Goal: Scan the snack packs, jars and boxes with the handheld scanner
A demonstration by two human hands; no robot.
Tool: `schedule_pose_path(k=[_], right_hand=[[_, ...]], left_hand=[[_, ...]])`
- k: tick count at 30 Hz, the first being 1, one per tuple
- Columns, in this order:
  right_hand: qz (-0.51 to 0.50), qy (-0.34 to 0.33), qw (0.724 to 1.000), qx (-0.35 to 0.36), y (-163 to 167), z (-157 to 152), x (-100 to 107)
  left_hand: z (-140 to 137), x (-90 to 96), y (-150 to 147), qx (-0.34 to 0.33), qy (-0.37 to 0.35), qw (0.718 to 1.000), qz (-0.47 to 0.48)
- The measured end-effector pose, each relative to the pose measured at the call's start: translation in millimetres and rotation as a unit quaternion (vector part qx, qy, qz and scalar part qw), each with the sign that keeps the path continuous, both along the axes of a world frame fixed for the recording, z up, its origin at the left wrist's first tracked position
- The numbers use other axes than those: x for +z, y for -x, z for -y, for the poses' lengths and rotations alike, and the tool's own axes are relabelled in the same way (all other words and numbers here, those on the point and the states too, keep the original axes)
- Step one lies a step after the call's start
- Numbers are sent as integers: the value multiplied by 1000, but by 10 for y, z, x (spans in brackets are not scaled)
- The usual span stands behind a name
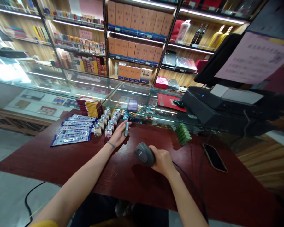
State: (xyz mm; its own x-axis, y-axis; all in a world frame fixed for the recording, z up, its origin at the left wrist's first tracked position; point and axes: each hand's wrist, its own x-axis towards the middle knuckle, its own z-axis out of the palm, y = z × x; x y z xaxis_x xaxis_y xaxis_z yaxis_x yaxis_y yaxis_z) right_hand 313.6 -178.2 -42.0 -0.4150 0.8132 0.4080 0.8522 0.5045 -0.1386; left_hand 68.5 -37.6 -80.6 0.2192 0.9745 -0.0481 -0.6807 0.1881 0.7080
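Observation:
My left hand (118, 135) is closed around a small, slim green-and-white pack (126, 128), held upright just above the counter. Its print is too small to read. In my right hand (163, 160) is a dark grey barcode scanner (144, 154), its head pointing left and its cable trailing down to the right. Small clear jars with silver lids (109, 128) stand in rows close by my left hand. Farther left lie several blue-and-white long packets (72, 136), overlapping. A row of small green packs (183, 134) sits to the right, beyond the scanner.
The dark red wooden counter (104, 179) meets a glass display case (142, 91). Red and yellow packs (90, 106) are stacked at the back left. A phone (215, 157) lies at right, below a black printer-like machine (217, 105). Stocked shelves (137, 34) line the wall.

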Motion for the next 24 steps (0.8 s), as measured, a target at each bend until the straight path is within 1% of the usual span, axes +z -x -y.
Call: schedule_pose_path(k=[4,8,12,16,20,24], right_hand=[[-11,-4,1000,0,-35,-11,-9],[-33,-23,999,-18,-102,-32,1],[-68,-69,993,-65,-209,-61,2],[-108,-104,982,-113,-345,-78,15],[-186,-110,969,-119,-462,-70,84],[-276,-110,946,-132,-551,-40,177]], left_hand=[[27,43,10,-4,2,1000,3],[24,38,-4,0,-5,1000,-1],[48,26,-64,7,-26,999,-40],[142,95,-168,25,-47,993,-102],[232,209,-326,33,-87,983,-157],[222,286,-553,27,-125,974,-189]])
